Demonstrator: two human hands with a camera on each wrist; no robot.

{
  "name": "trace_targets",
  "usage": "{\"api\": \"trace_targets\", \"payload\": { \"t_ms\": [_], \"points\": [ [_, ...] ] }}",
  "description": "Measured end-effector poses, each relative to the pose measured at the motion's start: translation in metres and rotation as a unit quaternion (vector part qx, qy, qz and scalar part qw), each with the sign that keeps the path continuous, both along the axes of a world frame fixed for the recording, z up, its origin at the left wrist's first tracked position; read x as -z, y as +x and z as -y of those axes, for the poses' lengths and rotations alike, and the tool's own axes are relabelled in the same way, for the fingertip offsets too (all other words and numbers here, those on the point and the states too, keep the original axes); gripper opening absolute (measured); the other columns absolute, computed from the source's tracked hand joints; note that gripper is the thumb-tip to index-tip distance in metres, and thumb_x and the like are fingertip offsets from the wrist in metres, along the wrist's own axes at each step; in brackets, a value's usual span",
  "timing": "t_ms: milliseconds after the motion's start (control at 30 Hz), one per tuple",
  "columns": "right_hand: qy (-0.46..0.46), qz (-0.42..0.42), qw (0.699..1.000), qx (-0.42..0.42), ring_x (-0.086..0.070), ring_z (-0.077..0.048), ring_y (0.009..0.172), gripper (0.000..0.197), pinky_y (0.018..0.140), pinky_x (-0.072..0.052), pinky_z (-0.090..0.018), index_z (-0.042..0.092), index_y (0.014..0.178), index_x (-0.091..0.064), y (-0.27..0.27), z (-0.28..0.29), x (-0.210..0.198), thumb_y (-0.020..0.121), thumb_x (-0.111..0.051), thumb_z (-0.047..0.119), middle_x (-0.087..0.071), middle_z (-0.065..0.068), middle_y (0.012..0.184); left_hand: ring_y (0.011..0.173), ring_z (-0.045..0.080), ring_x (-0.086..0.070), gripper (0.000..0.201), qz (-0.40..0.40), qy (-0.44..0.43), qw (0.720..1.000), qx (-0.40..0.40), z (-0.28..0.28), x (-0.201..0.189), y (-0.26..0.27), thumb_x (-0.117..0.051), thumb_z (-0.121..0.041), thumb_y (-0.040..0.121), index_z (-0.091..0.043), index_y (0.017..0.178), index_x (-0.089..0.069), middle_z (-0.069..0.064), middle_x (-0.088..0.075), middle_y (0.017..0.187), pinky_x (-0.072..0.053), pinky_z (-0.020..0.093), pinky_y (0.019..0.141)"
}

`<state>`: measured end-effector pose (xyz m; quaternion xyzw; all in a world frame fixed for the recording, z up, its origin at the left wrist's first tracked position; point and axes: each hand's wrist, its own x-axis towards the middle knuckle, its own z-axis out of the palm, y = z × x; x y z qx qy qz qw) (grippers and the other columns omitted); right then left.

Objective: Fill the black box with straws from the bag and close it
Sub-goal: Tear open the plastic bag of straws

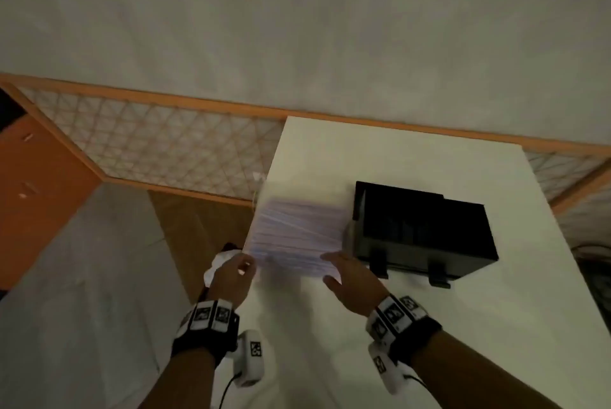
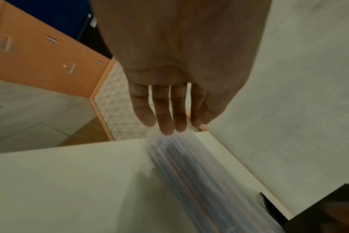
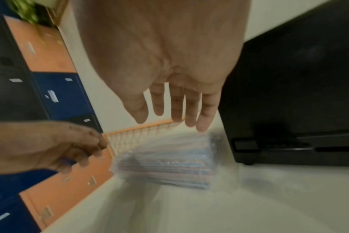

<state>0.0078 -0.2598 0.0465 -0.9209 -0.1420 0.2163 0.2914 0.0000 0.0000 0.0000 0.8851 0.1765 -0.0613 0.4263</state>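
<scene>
Clear plastic, blurred and full of pale blue and pink straws: that is the bag (image 1: 295,236), sitting in the middle of the head view at the left edge of the white worktop (image 1: 429,326), just beside the black box (image 1: 423,226) to its right. The left hand (image 1: 231,276) sits at the bag's lower left corner; whether it pinches the plastic I cannot tell, though its wrist view shows the fingers (image 2: 163,113) straight and slightly apart above the bag. The right hand (image 1: 350,279) is at the lower right corner, fingers spread and relaxed, clamped on nothing that I can see. Trouble spots, as I judge it: the bag lies right at the worktop's edge, so a careless tug to the left could drag it off to the floor. Slick film may slip through loose fingers, and a sharp tear could scatter straws everywhere. The box looks closed from here, with its two clips facing the person, so it likely needs opening first.
</scene>
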Motion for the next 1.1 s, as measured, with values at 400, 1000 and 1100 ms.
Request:
{"api": "trace_targets", "payload": {
  "t_ms": [400,1000,1100],
  "points": [
    [-0.17,0.071,0.983,0.005,-0.045,-0.034,0.126,0.05,0.102,-0.035,-0.051,0.028,0.126,-0.048,0.046,-0.058,0.061,0.077,-0.058,0.031,-0.047,-0.005,0.139,0.099,0.038,-0.06,0.052,-0.125,-0.066,0.99,-0.018,0.0,0.024,0.108,-0.054,-0.041,0.087,-0.006,0.125,-0.049,0.019,-0.062,0.115,-0.049,0.049,0.09],
    [-0.169,0.099,0.976,-0.093,-0.066,-0.014,0.101,0.044,0.076,-0.055,-0.034,0.039,0.111,-0.049,-0.073,-0.001,0.049,0.07,-0.044,0.051,-0.063,0.01,0.116,0.064,0.018,-0.058,0.03,-0.102,-0.106,0.988,0.048,0.008,0.011,0.078,-0.055,-0.036,0.091,-0.006,0.091,-0.06,0.008,-0.06,0.072,-0.05,0.037,0.071],
    [-0.131,0.123,0.981,-0.072,-0.068,-0.013,0.096,0.046,0.075,-0.056,-0.031,0.033,0.119,-0.052,-0.055,-0.006,0.024,0.077,-0.043,0.051,-0.066,0.006,0.114,0.062,0.001,-0.056,0.015,-0.03,-0.135,0.988,0.063,0.005,0.002,0.068,-0.06,-0.021,0.09,-0.026,0.076,-0.057,-0.004,-0.059,0.073,-0.048,0.019,0.065]
  ]
}}
